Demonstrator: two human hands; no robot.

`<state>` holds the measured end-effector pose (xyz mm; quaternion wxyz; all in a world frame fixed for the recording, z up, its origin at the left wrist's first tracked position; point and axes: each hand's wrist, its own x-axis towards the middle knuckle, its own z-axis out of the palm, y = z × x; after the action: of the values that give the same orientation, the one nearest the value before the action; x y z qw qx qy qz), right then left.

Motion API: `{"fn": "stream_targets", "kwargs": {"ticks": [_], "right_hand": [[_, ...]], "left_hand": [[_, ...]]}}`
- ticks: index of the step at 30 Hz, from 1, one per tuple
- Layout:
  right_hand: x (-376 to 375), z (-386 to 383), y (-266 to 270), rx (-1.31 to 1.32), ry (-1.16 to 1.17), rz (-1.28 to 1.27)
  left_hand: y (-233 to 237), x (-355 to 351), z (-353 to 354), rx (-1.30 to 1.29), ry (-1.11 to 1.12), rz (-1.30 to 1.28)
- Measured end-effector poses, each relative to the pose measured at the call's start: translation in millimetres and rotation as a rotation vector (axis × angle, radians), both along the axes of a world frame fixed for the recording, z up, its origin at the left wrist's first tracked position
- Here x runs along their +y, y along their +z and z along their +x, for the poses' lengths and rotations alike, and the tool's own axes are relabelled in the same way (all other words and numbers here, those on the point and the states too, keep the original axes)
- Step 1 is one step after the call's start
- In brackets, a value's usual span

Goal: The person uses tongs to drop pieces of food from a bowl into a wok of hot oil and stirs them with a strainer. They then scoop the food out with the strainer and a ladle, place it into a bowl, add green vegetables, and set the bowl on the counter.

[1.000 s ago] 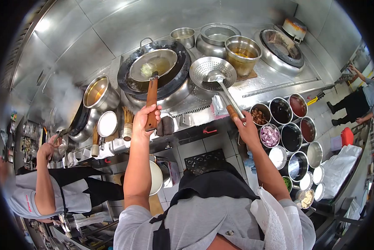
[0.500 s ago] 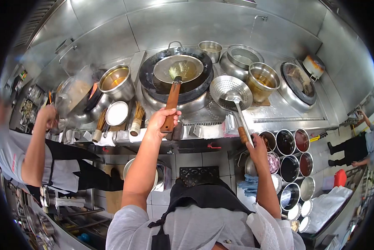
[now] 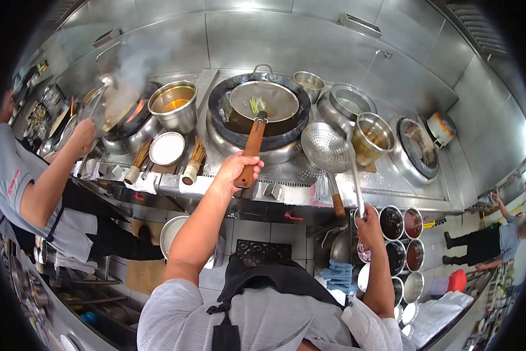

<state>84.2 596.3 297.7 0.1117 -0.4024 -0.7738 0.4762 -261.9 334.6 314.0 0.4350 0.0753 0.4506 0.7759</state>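
Observation:
My left hand (image 3: 239,171) is closed round the wooden handle of a wire strainer (image 3: 264,100). The strainer lies over a large dark wok (image 3: 219,111), with a few green pieces in its mesh. My right hand (image 3: 369,227) grips the end of a long metal ladle (image 3: 354,169), whose upper end is near the steel pot of yellowish liquid (image 3: 373,137). Left of the ladle, a perforated skimmer (image 3: 327,146) with a wooden handle rests on the stove, apart from my right hand.
At the left, a co-worker (image 3: 46,181) stands by a steaming wok (image 3: 122,111). A pot of oil (image 3: 174,105), a white-filled bowl (image 3: 167,148) and bamboo brushes (image 3: 193,164) sit between. Sauce containers (image 3: 414,223) are at the right; another person (image 3: 497,234) stands farther off.
The ladle has come out of the skimmer and moved right, with my right hand lower. Less pale green material shows in the strainer. The camera view has shifted.

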Motion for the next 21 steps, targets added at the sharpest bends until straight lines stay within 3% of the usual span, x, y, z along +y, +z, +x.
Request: {"fn": "stream_targets", "kwargs": {"ticks": [2,3,6,8,9,13,16,19,21], "right_hand": [[-5,-25,44,0.201,-0.044,0.011],[2,-41,58,0.263,-0.011,0.18],[11,-104,116,0.47,0.114,0.286],[7,-146,145,0.472,0.092,0.218],[8,-166,152,0.552,0.151,0.025],[5,-234,153,0.809,0.343,-0.871],[-15,-266,147,0.642,0.244,-0.727],[-38,-261,132,0.584,0.277,-0.54],[-33,-257,105,0.649,0.32,-0.691]], "left_hand": [[9,-5,5,0.036,0.006,-0.035],[11,-6,4,0.052,0.002,-0.03],[18,-8,7,0.097,-0.021,-0.021],[37,-13,10,0.136,-0.026,-0.013],[43,-14,10,0.163,-0.033,-0.002],[74,-24,12,0.233,-0.031,0.055],[85,-30,15,0.234,-0.002,0.077],[57,-33,11,0.216,-0.014,-0.008],[46,-43,11,0.149,-0.004,-0.006]]}}
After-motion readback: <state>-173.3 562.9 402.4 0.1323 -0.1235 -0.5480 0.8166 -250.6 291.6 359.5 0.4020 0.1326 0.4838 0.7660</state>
